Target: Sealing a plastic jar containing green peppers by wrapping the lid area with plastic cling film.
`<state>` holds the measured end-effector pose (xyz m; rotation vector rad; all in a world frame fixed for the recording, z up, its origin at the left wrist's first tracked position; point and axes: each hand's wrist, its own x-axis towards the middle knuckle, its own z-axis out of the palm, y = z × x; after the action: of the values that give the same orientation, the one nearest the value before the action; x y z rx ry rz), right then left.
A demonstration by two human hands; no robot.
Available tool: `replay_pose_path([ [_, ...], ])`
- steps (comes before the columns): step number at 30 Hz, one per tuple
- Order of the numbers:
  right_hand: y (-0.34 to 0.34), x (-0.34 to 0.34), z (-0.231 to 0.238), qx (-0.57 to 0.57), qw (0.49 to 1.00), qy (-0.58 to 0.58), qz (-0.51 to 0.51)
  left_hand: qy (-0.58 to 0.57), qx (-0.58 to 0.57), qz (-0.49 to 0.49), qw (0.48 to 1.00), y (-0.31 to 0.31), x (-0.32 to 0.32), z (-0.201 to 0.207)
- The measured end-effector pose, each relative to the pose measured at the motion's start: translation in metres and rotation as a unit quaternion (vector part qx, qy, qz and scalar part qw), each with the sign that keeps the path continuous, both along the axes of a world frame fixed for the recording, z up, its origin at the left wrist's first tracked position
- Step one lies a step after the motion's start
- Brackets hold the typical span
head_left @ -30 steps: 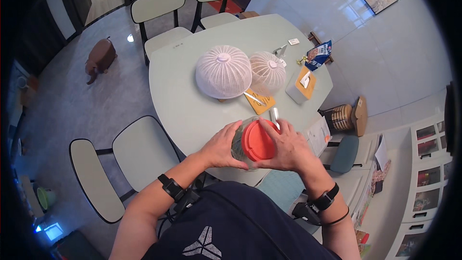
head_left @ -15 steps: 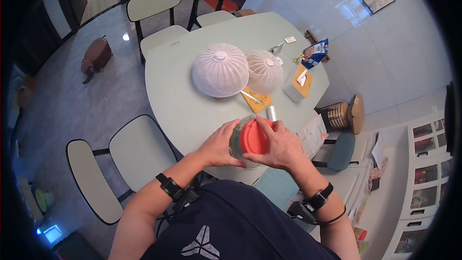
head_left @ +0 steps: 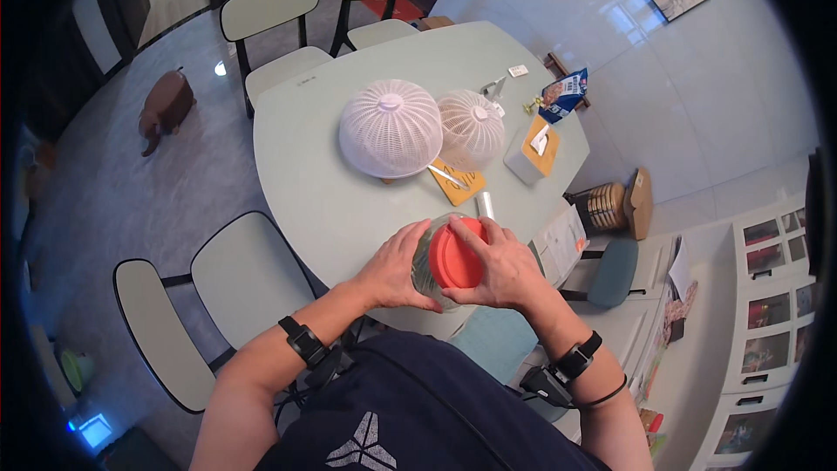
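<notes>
At the lower centre of the frame, over the near edge of the desk point(head_left: 301, 166), we hold a clear jar point(head_left: 423, 269). Our left hand point(head_left: 392, 270) is clamped round its side, and our right hand point(head_left: 504, 269) grips the red lid point(head_left: 452, 263) on top, fingers curled over the rim. Above centre we see two pale mesh domes point(head_left: 391, 135) side by side, with a yellow board point(head_left: 471, 183) just below them and a tissue box point(head_left: 523, 163) to the right.

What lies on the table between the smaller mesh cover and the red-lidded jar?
In the head view, a yellow board with a long, thin utensil across it, and a silvery cylinder nearer the jar.
</notes>
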<state>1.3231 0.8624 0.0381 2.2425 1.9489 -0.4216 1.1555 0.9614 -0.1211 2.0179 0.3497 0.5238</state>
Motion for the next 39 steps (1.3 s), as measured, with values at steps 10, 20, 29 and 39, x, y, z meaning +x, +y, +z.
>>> replay_pose_path([
  [10, -0.002, -0.006, -0.004, -0.011, 0.999, -0.021, -0.038, 0.025, -0.010, 0.017, 0.999, -0.002, 0.000, 0.001],
  [20, -0.008, -0.017, -0.001, 0.000, 0.997, -0.029, -0.074, 0.039, -0.008, 0.006, 0.999, -0.005, -0.001, 0.015],
  [29, -0.054, 0.049, -0.014, 0.178, 0.946, 0.166, -0.214, -0.014, -0.147, 0.134, 0.980, 0.016, -0.034, -0.004],
  [39, -0.156, 0.125, 0.017, 0.312, 0.704, 0.571, -0.286, -0.008, -0.533, 0.041, 0.845, -0.018, 0.002, 0.016],
])
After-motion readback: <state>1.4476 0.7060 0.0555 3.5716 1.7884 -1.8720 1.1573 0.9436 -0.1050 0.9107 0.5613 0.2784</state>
